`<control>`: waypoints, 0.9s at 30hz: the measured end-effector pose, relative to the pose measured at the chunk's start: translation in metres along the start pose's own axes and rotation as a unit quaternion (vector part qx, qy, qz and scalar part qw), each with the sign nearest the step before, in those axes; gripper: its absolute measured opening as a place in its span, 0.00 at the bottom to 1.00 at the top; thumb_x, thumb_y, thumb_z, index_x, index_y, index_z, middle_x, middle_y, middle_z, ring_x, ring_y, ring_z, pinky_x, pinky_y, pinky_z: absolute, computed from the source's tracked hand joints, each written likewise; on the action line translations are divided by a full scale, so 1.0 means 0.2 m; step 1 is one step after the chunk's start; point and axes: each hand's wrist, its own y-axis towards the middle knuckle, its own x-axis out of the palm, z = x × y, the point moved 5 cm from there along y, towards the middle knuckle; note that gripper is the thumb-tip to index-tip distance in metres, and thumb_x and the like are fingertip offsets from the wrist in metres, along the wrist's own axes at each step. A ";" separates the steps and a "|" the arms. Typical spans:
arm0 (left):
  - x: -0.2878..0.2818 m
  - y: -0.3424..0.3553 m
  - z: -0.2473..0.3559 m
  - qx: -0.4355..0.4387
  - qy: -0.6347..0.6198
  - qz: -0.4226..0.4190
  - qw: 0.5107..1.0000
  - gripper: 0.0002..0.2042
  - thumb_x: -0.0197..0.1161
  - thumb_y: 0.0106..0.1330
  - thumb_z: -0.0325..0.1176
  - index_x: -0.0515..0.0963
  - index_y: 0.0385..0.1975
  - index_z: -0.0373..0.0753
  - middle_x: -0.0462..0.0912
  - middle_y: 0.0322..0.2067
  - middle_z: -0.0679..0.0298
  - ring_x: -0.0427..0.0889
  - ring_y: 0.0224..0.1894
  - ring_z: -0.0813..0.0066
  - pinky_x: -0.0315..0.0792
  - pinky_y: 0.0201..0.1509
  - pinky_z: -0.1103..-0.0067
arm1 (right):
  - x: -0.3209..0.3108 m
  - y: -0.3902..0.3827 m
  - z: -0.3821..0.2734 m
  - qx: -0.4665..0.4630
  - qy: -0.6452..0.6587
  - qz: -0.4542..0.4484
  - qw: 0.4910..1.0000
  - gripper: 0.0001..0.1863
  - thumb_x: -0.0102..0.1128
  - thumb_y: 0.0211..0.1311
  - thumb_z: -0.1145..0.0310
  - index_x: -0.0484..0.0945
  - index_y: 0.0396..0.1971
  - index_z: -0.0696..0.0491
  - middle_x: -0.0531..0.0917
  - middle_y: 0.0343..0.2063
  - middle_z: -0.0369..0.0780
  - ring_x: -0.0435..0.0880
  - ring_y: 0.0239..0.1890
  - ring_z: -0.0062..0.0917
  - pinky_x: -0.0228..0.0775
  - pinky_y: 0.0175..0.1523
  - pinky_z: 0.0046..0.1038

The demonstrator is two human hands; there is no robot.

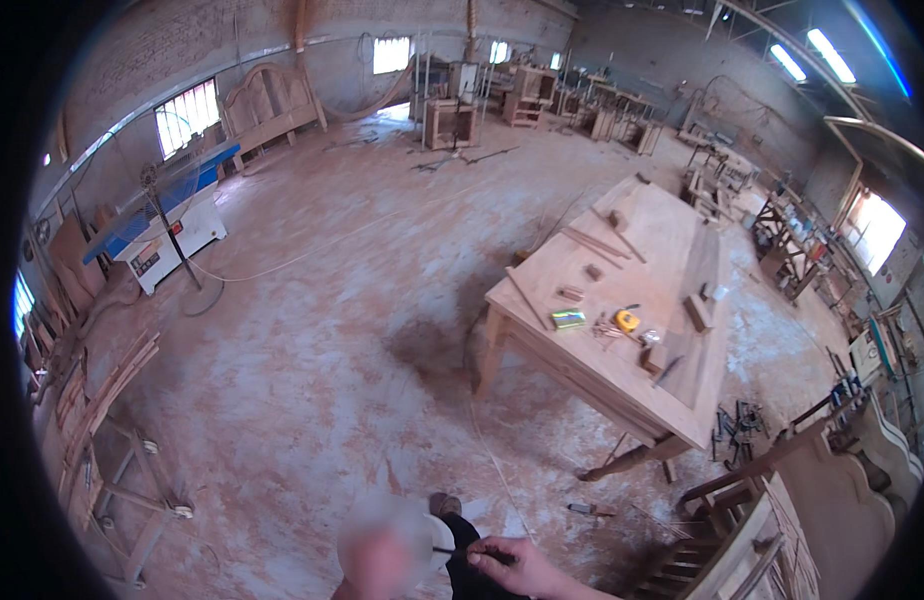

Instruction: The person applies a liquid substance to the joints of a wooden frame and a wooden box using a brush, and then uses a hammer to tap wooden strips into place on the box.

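Head view: one hand holds a thin dark tool at the lower edge of a wood workshop.

In the head view the right hand (pixel 522 567) comes in from the bottom edge, its grip clamped around a thin dark pencil-like tool (pixel 460 550) that points left toward a blurred pale patch. The left hand is out of sight. A dusty floor (pixel 322 340) strewn with sawdust spreads ahead. Well apart from the hand, to the upper right, stands a long wooden desk (pixel 622 380) carrying wood offcuts, a yellow tape measure (pixel 628 321) and a small green and yellow box (pixel 568 319) just beside it. A white and blue machine (pixel 172 235) sits far left near the windows, and carved wooden furniture parts (pixel 832 510) stand at the lower right.
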 end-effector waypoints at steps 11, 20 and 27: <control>-0.58 1.76 -0.43 0.012 0.058 0.091 0.994 0.05 0.64 0.56 0.26 0.77 0.32 0.39 0.80 0.27 0.58 0.80 0.28 0.59 0.75 0.32 0.67 | -0.49 1.93 -0.51 -0.044 -0.018 -0.011 0.999 0.07 0.64 0.62 0.72 0.81 0.39 0.58 0.84 0.31 0.40 0.82 0.32 0.21 0.73 0.37 0.24; -0.80 3.50 -0.62 0.098 0.134 -0.020 0.986 0.11 0.67 0.55 0.38 0.77 0.34 0.42 0.80 0.31 0.59 0.82 0.35 0.60 0.78 0.33 0.66 | -0.82 3.40 -0.77 -0.095 -0.118 0.089 0.984 0.08 0.65 0.59 0.73 0.79 0.37 0.58 0.80 0.28 0.41 0.80 0.26 0.28 0.70 0.31 0.25; -0.69 4.74 -0.38 0.290 0.163 -0.035 0.942 0.14 0.70 0.50 0.40 0.76 0.32 0.42 0.77 0.27 0.62 0.81 0.31 0.61 0.77 0.31 0.67 | -1.44 4.24 -0.70 -0.090 -0.188 0.195 0.959 0.07 0.65 0.59 0.70 0.79 0.35 0.56 0.80 0.26 0.42 0.82 0.26 0.35 0.75 0.31 0.32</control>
